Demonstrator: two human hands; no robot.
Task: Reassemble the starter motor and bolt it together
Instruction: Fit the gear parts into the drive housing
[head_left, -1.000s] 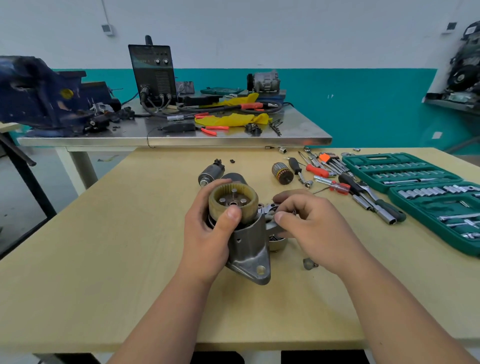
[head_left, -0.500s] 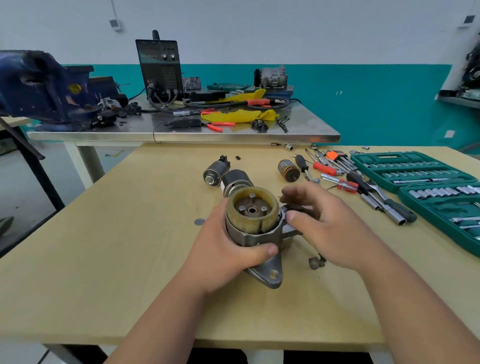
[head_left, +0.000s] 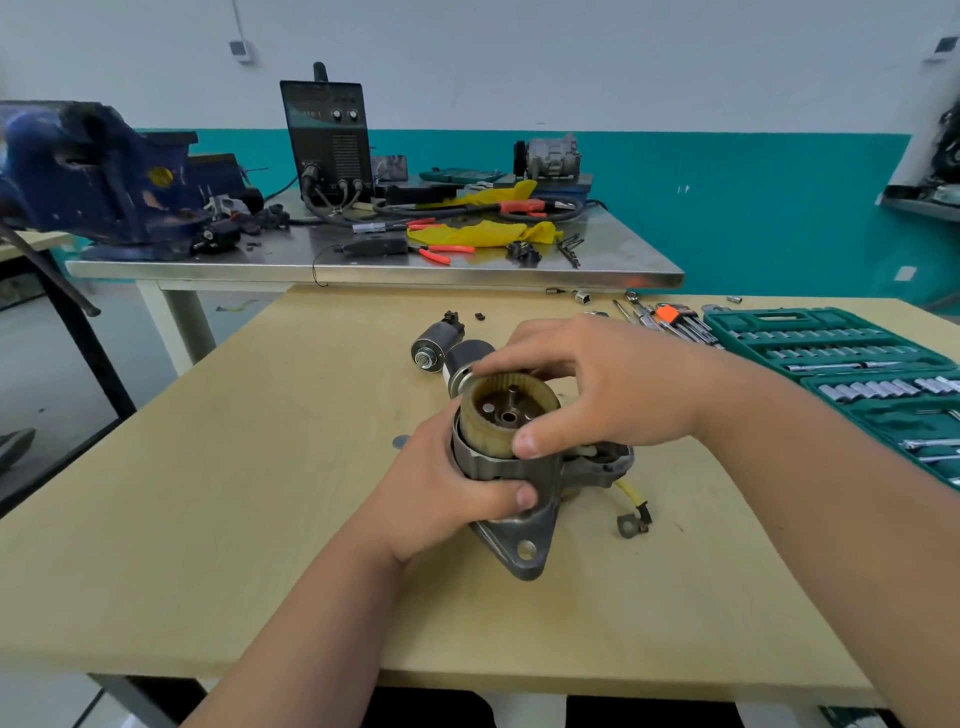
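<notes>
Grey cast-metal starter housing (head_left: 524, 551) upright on light wooden table (head_left: 260, 493), yellowish plastic toothed ring (head_left: 480, 434) seated in its top. Left hand (head_left: 441, 499) wraps housing body from left, thumb across front. Right hand (head_left: 613, 395) arched over top, thumb and fingers pinching ring rim. Yellow wire with ring terminal (head_left: 631, 499) trails below right hand. Dark cylindrical motor body (head_left: 465, 358) just beyond right fingertips, small grey solenoid cylinder (head_left: 434, 345) beside it. Flat washer (head_left: 400, 441) just left of left hand. Green socket-set case (head_left: 831, 343) right of right wrist.
</notes>
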